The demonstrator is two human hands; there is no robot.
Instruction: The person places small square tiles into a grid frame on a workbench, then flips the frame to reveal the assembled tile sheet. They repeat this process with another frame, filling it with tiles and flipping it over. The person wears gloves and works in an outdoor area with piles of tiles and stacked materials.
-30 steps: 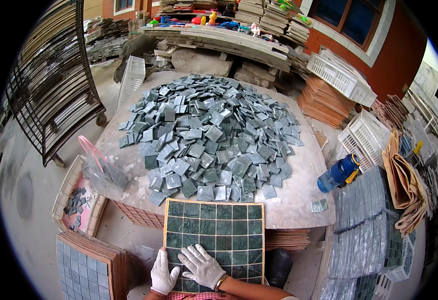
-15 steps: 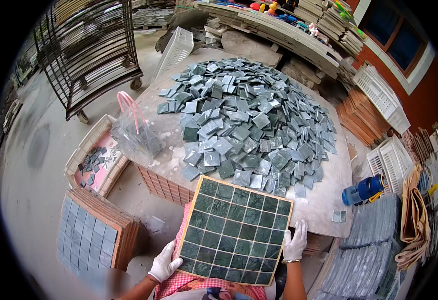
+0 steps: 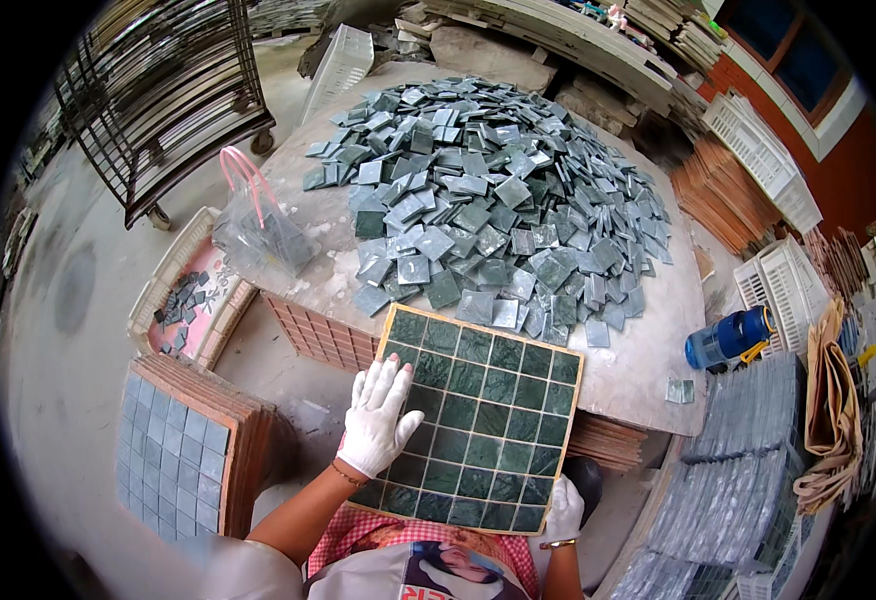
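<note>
While the square mosaic sheet (image 3: 473,420) of glossy dark-green tiles in a pale grid frame lies tilted at the near edge of the round stone table (image 3: 648,350), the left hand (image 3: 378,415), in a white glove, rests flat on the sheet's left side with fingers spread. The right hand (image 3: 563,508), also gloved, grips the sheet's near right corner, fingers curled under and hidden. Beyond lies a heap of loose grey-green square tiles (image 3: 488,200). A stack of tiled frames (image 3: 183,450) stands near left.
</note>
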